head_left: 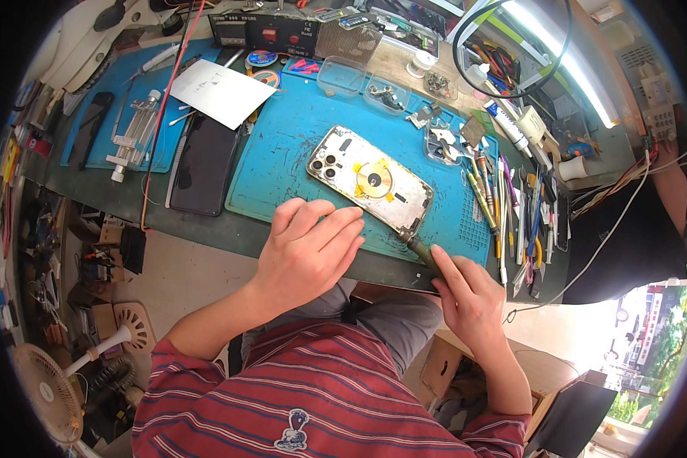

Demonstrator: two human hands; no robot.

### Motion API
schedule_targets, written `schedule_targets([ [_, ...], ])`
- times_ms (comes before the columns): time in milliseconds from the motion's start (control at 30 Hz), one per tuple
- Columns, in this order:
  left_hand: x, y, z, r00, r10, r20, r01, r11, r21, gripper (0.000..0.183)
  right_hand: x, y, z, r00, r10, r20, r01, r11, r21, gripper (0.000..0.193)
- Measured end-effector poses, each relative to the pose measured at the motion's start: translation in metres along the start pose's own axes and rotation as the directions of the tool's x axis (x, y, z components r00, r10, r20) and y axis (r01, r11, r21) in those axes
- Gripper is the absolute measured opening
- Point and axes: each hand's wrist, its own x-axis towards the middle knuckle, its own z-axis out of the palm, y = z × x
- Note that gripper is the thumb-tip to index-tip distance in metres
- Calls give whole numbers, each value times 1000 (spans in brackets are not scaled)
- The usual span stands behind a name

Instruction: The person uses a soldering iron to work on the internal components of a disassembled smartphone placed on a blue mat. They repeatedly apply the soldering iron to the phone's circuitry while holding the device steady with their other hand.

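A phone [343, 169] lies slantwise on the blue work mat, its white inner back uppermost and no cover on it. It shows a copper-coloured round coil [374, 180] with yellow tape around it, and camera lenses at its far left corner. My left hand [305, 248] has its fingers stretched out, their tips at the phone's near long edge; its thumb is hidden. In my right hand [469, 298] is a slim green-handled tool [426, 256], the index finger laid along it. The tool's dark front end meets the phone's near right corner; its tip is too small to make out.
A dark phone [201, 164] and a white card [221, 93] lie left, near a clear clamp fixture [136, 133]. Small plastic boxes [340, 78] of parts stand behind the phone. Several tweezers and pens [511, 206] lie right. Beyond them is another person's arm [670, 187].
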Motion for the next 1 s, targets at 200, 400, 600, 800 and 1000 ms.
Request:
schedule_targets([
  [200, 2, 0, -12, 996, -84, -11, 81, 980, -180, 26, -2, -17, -8, 969, 210, 127, -243, 891, 384, 63],
  [400, -13, 31, -39, 819, -400, 411, 474, 70, -878, 39, -18, -58, 26, 979, 121, 167, -205, 497, 843, 57],
  [600, -57, 39, -34, 633, -679, 372, 318, -209, -925, 31, -24, -129, 76, 862, -45, 505, -505, -171, 846, 55],
  [800, -67, 43, -50, 517, -832, 201, 173, -128, -977, 26, -29, -170, 84, 852, -139, 505, -509, -442, 738, 55],
  [1000, -70, 48, -61, 468, -860, 203, 117, -167, -979, 23, -34, -186, 79, 862, -77, 501, -492, -364, 791, 61],
])
